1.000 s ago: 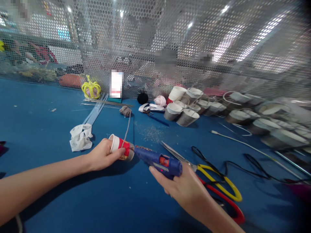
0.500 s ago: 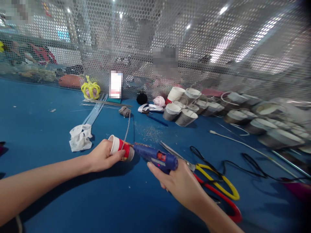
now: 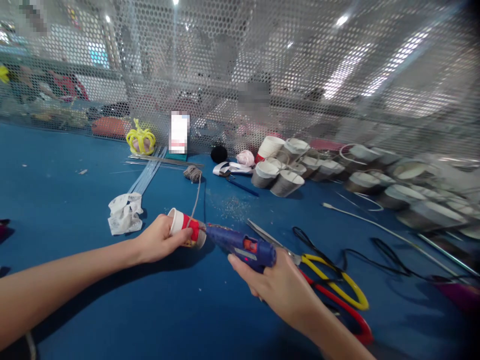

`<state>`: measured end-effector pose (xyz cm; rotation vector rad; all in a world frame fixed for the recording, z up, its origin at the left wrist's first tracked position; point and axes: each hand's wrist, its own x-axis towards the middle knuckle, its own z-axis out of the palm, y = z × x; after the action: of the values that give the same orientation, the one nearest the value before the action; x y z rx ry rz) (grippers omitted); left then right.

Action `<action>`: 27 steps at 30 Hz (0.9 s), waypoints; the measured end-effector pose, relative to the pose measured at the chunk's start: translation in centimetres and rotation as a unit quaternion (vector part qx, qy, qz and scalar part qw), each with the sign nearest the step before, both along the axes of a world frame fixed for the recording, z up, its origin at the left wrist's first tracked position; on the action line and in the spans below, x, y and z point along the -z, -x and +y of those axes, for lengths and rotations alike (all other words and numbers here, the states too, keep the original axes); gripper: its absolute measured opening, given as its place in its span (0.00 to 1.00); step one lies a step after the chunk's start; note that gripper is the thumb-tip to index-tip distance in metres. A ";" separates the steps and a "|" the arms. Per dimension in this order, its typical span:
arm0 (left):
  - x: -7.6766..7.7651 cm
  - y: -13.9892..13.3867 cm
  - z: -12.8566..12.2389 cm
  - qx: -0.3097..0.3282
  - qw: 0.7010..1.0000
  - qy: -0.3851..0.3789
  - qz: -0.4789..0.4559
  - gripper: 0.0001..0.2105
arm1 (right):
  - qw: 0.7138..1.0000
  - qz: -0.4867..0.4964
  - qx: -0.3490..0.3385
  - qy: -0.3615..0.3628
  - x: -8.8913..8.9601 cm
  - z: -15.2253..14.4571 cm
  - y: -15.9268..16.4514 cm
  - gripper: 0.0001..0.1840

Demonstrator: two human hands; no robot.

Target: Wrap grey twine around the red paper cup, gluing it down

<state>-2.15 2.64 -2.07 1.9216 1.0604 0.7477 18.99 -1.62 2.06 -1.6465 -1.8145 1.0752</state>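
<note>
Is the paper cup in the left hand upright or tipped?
Tipped: the paper cup is held sideways in the left hand, white rim facing left, base toward the glue gun.

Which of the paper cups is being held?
The red-and-white paper cup in the left hand, tipped over, with the nozzle of the blue glue gun near its base. The other cups sit farther back and right on the table, unheld.

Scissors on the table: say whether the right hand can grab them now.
Probably not: the right hand is full with the blue glue gun, though the scissors lie near it.
</note>
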 end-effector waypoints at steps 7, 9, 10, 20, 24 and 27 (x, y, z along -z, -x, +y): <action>0.3 0.1 0.3 -0.017 0.994 0.086 -0.069 0.17 | 0.995 -0.014 -0.043 -0.085 0.1 -0.4 -0.2 0.11; 0.3 0.1 0.3 -0.020 0.991 0.100 -0.084 0.16 | 0.993 -0.028 -0.049 -0.102 0.1 -0.5 -0.1 0.12; 0.3 0.0 0.4 -0.021 0.990 0.108 -0.089 0.16 | 0.992 -0.037 -0.053 -0.108 0.0 -0.6 -0.1 0.12; 0.0 0.0 0.4 -0.057 0.990 0.109 -0.066 0.15 | 0.992 -0.069 -0.057 -0.084 0.1 -0.8 0.2 0.12; 0.0 0.0 0.4 -0.053 0.990 0.114 -0.072 0.15 | 0.999 -0.025 -0.017 -0.021 -0.6 -0.4 -0.1 0.13; 0.3 0.0 0.4 -0.062 0.990 0.105 -0.068 0.15 | 1.000 0.013 0.022 0.000 -1.3 0.4 -0.9 0.11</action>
<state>-2.17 3.04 -2.34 1.6159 1.1347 0.7905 19.94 -1.22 3.33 -1.6569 -1.7553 1.0714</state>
